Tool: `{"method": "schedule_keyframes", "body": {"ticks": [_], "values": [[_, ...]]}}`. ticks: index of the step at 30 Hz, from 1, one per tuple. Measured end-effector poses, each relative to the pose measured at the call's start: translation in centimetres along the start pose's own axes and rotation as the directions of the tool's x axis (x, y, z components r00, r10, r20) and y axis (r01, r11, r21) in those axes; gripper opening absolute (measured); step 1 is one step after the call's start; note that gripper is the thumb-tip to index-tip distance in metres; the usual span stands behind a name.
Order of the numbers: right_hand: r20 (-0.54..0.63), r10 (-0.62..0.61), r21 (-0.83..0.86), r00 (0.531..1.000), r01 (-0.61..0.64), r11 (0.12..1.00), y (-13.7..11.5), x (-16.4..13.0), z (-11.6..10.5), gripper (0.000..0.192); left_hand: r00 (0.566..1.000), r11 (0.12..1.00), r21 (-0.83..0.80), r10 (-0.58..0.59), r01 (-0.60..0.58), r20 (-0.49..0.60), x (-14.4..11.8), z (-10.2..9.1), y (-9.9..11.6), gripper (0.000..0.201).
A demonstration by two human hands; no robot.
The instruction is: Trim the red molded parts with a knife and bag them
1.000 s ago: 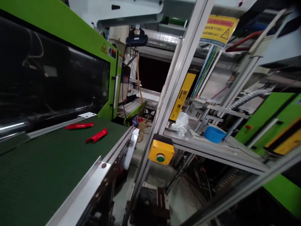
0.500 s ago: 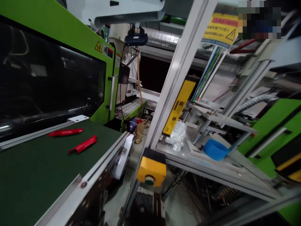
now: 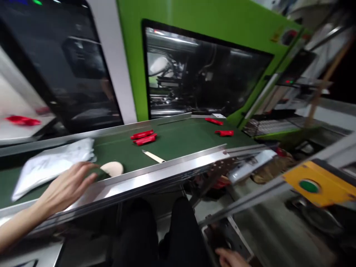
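A: The left hand (image 3: 65, 187) reaches over the metal rail (image 3: 155, 176) of the green conveyor belt (image 3: 178, 139), fingers spread apart and holding nothing. Just past its fingertips lies a small cream-coloured pad (image 3: 111, 168), near but seemingly not touched; the blur makes it hard to be sure.

B: And the white plastic bag (image 3: 52, 165)?

A: Just beyond the hand, to its outer side, lying flat on the belt. A slim knife-like tool (image 3: 153, 157) lies a little further off on the thumb side, and beyond that a pair of red plastic parts (image 3: 144, 136). Two more red parts (image 3: 219, 127) sit well away, near the green machine (image 3: 194, 22).

B: What could go wrong?

A: I judge the blade the main risk: a sweep of open fingers across the belt toward the thumb side could meet its tip. The view is smeared with motion, so the head is turning and the eyes may not be on the hand. The loose bag could also slide or snag on the rail edge.

B: The right hand (image 3: 232, 257)?

A: Low at the bottom edge, far from the belt, only partly seen. I cannot tell whether it is open or closed.
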State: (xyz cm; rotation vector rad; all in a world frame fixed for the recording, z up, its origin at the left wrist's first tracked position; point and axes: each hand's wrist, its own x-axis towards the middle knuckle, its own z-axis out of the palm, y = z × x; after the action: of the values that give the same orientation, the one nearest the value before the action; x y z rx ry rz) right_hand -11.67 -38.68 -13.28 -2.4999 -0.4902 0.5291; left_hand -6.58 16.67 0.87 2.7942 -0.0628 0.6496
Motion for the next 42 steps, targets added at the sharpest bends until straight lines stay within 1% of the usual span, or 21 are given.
{"method": "schedule_keyframes", "body": {"ticks": [1, 2, 3, 5, 7, 8, 10, 12, 14, 17, 20, 23, 26, 28, 31, 35, 37, 39, 40, 41, 42], "values": [[0.015, -0.048, -0.029, 0.999, 0.048, 0.998, -0.6, 2.2, -1.2, 0.027, 0.994, 0.992, 0.07, -0.097, 0.101, -0.049, -0.6, 0.1, -0.7, 0.04], [0.022, -0.092, -0.062, 0.996, 0.093, 0.994, -1.4, 4.3, -2.5, 0.03, 0.979, 0.974, 0.124, -0.176, 0.189, -0.106, -1.1, 0.3, -1.0, 0.038], [0.026, -0.13, -0.099, 0.991, 0.132, 0.986, -2.6, 6.3, -3.6, 0.032, 0.964, 0.955, 0.163, -0.226, 0.248, -0.142, -1.4, 0.6, -1.2, 0.037], [0.049, -0.176, -0.186, 0.983, 0.182, 0.966, -5.2, 9.9, -5.0, 0.033, 0.953, 0.933, 0.213, -0.261, 0.29, -0.151, -1.6, 1.1, -1.1, 0.034], [0.115, -0.159, -0.275, 0.981, 0.185, 0.943, -7.5, 12.6, -4.9, 0.028, 0.958, 0.927, 0.246, -0.261, 0.282, -0.116, -1.7, 1.2, -0.7, 0.033], [0.159, -0.129, -0.313, 0.979, 0.174, 0.934, -8.2, 13.5, -4.3, 0.027, 0.959, 0.924, 0.259, -0.264, 0.281, -0.098, -1.8, 1.1, -0.5, 0.033], [0.245, -0.052, -0.364, 0.968, 0.142, 0.92, -8.6, 14.5, -2.5, 0.027, 0.956, 0.914, 0.281, -0.286, 0.294, -0.069, -1.9, 0.9, -0.1, 0.035], [0.297, 0.017, -0.382, 0.955, 0.103, 0.918, -8.0, 14.1, -0.6, 0.028, 0.951, 0.904, 0.298, -0.308, 0.305, -0.038, -1.8, 0.6, 0.1, 0.037], [0.317, 0.069, -0.38, 0.946, 0.06, 0.923, -7.1, 12.9, 0.8, 0.03, 0.945, 0.898, 0.31, -0.326, 0.312, -0.01, -1.7, 0.5, 0.4, 0.04], [0.32, 0.121, -0.363, 0.94, 0.003, 0.932, -6.5, 11.0, 1.7, 0.03, 0.938, 0.895, 0.311, -0.346, 0.319, 0.033, -1.4, 0.4, 0.8, 0.041], [0.296, 0.13, -0.353, 0.946, -0.018, 0.936, -7.3, 10.7, 2.3, 0.032, 0.93, 0.894, 0.295, -0.366, 0.337, 0.046, -1.5, 0.2, 0.9, 0.042], [0.251, 0.094, -0.366, 0.963, 0.004, 0.931, -8.9, 11.9, 3.5, 0.033, 0.932, 0.904, 0.266, -0.359, 0.335, 0.043, -1.8, 0.1, 0.8, 0.043], [0.184, 0.06, -0.411, 0.981, 0.022, 0.911, -10.3, 12.8, 4.9, 0.037, 0.936, 0.914, 0.233, -0.349, 0.331, 0.041, -2.2, 0.4, 0.8, 0.043], [0.12, 0.056, -0.453, 0.991, 0.005, 0.891, -10.4, 12.3, 5.1, 0.04, 0.935, 0.917, 0.21, -0.353, 0.34, 0.031, -2.4, 0.7, 0.9, 0.042], [0.054, 0.052, -0.494, 0.997, -0.018, 0.869, -8.6, 9.9, 4.4, 0.039, 0.933, 0.919, 0.168, -0.36, 0.356, -0.008, -2.4, 1.2, 0.9, 0.04], [0.045, 0.033, -0.479, 0.998, -0.007, 0.878, -4.4, 5.5, 2.5, 0.045, 0.919, 0.918, 0.083, -0.379, 0.389, -0.113, -2.1, 1.5, 1.1, 0.039], [0.062, 0.015, -0.447, 0.998, 0.014, 0.894, -2.5, 3.8, 1.8, 0.046, 0.906, 0.92, 0.038, -0.376, 0.39, -0.194, -2.6, 1.7, 2.2, 0.038], [0.094, -0.013, -0.399, 0.995, 0.05, 0.915, -1.3, 2.8, 1.2, 0.047, 0.904, 0.939, -0.008, -0.335, 0.345, -0.266, -4.0, 2.6, 4.5, 0.038], [0.113, -0.029, -0.372, 0.993, 0.069, 0.926, -0.9, 2.5, 1.1, 0.046, 0.911, 0.951, -0.032, -0.305, 0.308, -0.279, -5.1, 3.6, 6.0, 0.036], [0.132, -0.044, -0.343, 0.99, 0.087, 0.935, -0.7, 2.2, 1.1, 0.046, 0.932, 0.964, -0.082, -0.266, 0.253, -0.247, -6.4, 4.9, 7.6, 0.032], [0.152, -0.06, -0.315, 0.987, 0.106, 0.943, -0.6, 1.8, 1.2, 0.046, 0.957, 0.966, -0.153, -0.234, 0.209, -0.169, -7.7, 6.5, 9.2, 0.025]]}}
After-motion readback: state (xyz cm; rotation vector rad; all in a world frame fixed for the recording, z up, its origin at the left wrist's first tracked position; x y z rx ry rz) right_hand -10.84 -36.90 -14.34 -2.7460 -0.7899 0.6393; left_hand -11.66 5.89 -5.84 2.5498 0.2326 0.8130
